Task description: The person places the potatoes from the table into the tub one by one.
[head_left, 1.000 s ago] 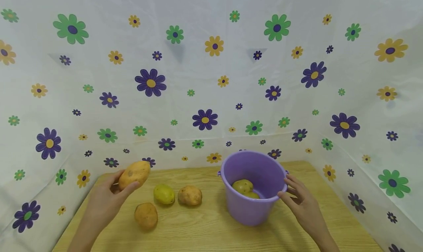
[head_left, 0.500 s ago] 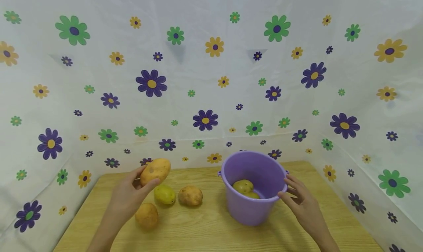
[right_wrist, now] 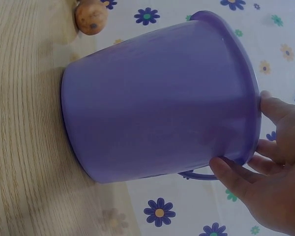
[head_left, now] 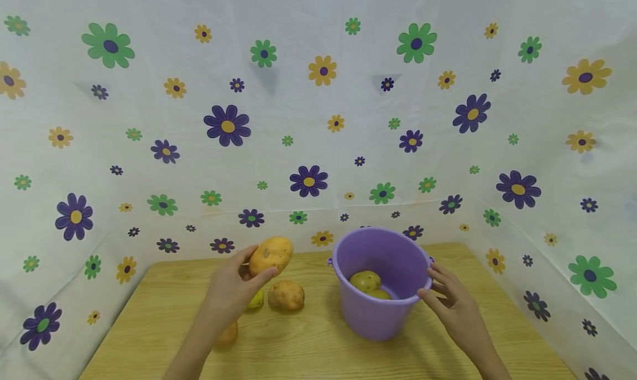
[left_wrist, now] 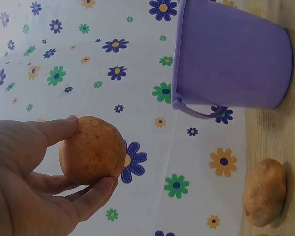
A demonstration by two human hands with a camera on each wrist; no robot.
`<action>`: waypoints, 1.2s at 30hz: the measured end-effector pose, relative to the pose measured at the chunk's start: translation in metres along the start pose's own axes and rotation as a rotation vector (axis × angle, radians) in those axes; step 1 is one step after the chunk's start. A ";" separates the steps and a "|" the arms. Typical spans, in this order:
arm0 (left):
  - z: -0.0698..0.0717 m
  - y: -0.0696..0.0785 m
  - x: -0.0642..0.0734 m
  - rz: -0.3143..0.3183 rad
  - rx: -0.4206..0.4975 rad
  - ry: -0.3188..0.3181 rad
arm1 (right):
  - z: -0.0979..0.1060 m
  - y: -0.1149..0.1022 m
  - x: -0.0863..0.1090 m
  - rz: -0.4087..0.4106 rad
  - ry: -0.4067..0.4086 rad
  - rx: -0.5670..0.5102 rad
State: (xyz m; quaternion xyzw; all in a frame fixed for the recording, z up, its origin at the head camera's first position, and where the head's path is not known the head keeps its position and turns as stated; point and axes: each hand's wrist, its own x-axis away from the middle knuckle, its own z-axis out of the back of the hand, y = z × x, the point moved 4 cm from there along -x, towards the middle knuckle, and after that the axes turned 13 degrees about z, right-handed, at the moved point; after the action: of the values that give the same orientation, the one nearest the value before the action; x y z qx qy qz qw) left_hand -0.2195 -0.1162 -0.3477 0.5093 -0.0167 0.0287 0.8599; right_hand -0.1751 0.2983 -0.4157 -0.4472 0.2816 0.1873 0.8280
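My left hand (head_left: 231, 286) grips a potato (head_left: 271, 256) between thumb and fingers, raised above the table. In the left wrist view the same potato (left_wrist: 92, 150) shows its rounded, brown-speckled end. On the right, my right hand (head_left: 454, 302) holds the rim of a purple bucket (head_left: 375, 319), thumb and fingertips at its edge. The bucket stands upright, with two greenish-yellow rounded items (head_left: 365, 281) inside. Below the raised potato, another potato (head_left: 286, 295) lies on the table. My left hand and forearm partly hide a yellow-green fruit (head_left: 256, 300) and a third potato (head_left: 227, 334).
The wooden table (head_left: 293, 358) carries everything. A white flowered sheet (head_left: 278, 147) rises behind it and along both sides. The bucket's handle (left_wrist: 199, 114) hangs down its side in the left wrist view.
My left hand has carried the potato rightward toward the bucket, passing in front of the yellow-green fruit and the nearest potato. The right hand and bucket have stayed in place.
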 end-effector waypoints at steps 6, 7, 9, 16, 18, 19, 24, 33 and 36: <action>-0.021 0.012 0.000 -0.015 0.025 -0.019 | 0.001 0.000 0.001 -0.006 0.001 0.006; -0.025 0.014 0.000 -0.017 0.022 -0.021 | 0.001 0.000 0.001 -0.004 0.003 0.006; -0.030 0.018 0.001 -0.029 0.011 -0.019 | 0.001 0.000 0.001 0.000 0.005 0.003; -0.051 0.031 0.000 -0.086 0.010 -0.045 | -0.001 0.000 0.000 -0.001 0.006 0.003; -0.059 0.035 -0.003 -0.102 0.029 -0.069 | -0.001 0.000 0.000 0.000 0.010 0.008; -0.063 0.036 -0.004 -0.110 0.035 -0.079 | -0.001 0.000 0.000 0.000 0.010 0.006; -0.082 0.044 -0.006 -0.156 0.026 -0.111 | 0.000 0.002 0.001 0.008 0.014 -0.006; -0.121 0.063 -0.007 -0.228 0.038 -0.170 | 0.001 0.000 0.001 0.009 0.012 0.002; -0.132 0.067 -0.009 -0.227 0.033 -0.176 | 0.001 0.000 0.001 0.012 0.011 0.002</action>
State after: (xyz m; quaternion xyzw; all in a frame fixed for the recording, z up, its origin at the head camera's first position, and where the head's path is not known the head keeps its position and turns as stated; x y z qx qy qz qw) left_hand -0.2333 0.0316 -0.3532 0.5227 -0.0341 -0.1132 0.8443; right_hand -0.1742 0.2986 -0.4155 -0.4457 0.2891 0.1894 0.8258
